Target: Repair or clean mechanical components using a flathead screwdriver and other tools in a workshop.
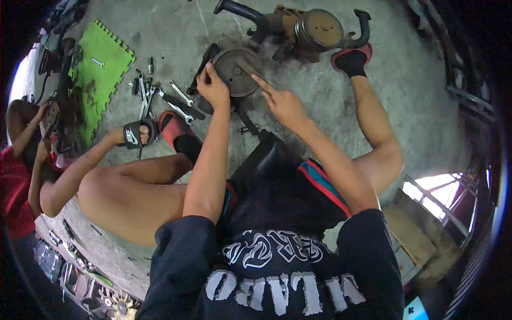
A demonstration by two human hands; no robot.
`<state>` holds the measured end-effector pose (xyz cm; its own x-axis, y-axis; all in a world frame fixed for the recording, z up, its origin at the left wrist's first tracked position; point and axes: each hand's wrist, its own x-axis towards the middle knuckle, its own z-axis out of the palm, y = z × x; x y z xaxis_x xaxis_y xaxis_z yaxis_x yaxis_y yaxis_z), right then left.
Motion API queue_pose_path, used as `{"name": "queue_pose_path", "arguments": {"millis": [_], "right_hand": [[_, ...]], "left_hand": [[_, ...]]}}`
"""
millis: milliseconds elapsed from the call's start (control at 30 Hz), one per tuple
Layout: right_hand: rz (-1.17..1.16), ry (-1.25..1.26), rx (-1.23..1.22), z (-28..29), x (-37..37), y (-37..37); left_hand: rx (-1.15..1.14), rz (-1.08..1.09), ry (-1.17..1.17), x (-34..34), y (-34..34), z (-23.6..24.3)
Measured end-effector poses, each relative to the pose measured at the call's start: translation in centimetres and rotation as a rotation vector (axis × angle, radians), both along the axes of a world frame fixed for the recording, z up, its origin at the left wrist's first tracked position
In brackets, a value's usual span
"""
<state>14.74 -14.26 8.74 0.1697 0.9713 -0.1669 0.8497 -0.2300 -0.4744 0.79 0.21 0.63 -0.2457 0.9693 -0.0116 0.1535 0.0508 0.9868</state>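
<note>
A round, dull grey-brown metal disc (230, 80) with small holes in its face is in front of me, above my knees. My left hand (215, 89) grips its left rim, fingers bent at the edge beside a black elongated part (201, 72). In my right hand (287, 108) is a flat, brownish strip-like tool (246, 66); its far end lies over the disc's face. The index finger stretches along this tool while the other fingers curl in. What supports the disc from below is mostly hidden.
Several wrenches (184, 114) and a socket (151, 66) lie to the left. Beyond them is a green foam mat (101, 74) with a bolt (97, 62). A rusty mechanical assembly (320, 29) with curved pipes stands at the far right. At far left, another person (21, 186) handles a metal part.
</note>
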Motion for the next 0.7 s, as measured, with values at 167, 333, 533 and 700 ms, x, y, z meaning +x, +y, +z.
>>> {"name": "queue_pose_path", "arguments": {"millis": [167, 333, 533, 700], "right_hand": [[0.037, 0.067, -0.029, 2.3, 0.4, -3.5], [0.116, 0.105, -0.148, 2.9, 3.0, -2.4], [0.199, -0.009, -0.032, 4.1, 5.5, 0.7], [0.333, -0.167, -0.053, 2.8, 6.1, 5.6]], "left_hand": [[-0.005, -0.083, -0.011, -0.7, 0.6, 0.0], [-0.080, -0.085, -0.100, -0.8, 0.6, 1.2], [-0.163, -0.253, -0.127, -0.9, 2.3, 2.3], [-0.222, -0.389, -0.085, -1.6, 4.1, 1.0]]}}
